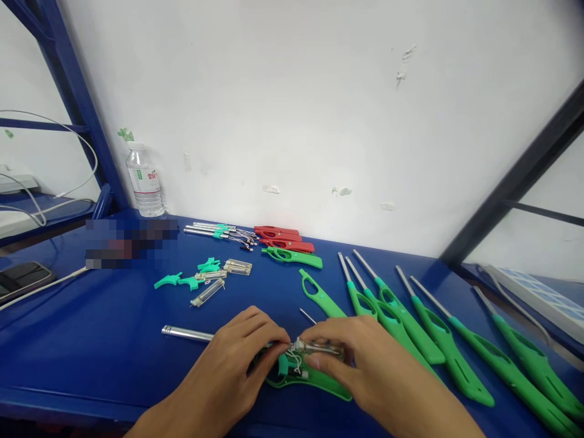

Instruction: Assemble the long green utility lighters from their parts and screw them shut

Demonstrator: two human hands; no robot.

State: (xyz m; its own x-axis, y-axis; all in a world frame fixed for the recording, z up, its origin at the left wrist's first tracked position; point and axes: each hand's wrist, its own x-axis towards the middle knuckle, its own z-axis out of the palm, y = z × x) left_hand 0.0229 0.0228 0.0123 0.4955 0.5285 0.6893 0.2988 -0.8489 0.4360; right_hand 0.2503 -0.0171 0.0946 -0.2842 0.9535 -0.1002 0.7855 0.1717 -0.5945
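Note:
My right hand [360,359] holds a clear lighter fuel tank [328,349] between thumb and fingers, its valve end pointing left. My left hand [246,359] is pinched closed right beside that valve; what lies between the fingertips is too small to make out. Below both hands is a green lighter handle shell [331,384], open side up. Inside it are a teal trigger [283,365] and thin white wires [297,360]. A metal lighter tube [187,333] sticks out left from under my left hand. Another green handle shell [322,297] lies just beyond my right hand.
Several green lighters with metal tubes [422,328] lie at right. Farther back are red handle shells [287,244] and tube assemblies with wires [214,231]. Loose teal triggers [168,280] and clear fuel tanks [238,267] lie left of centre. A water bottle [145,182] stands against the wall.

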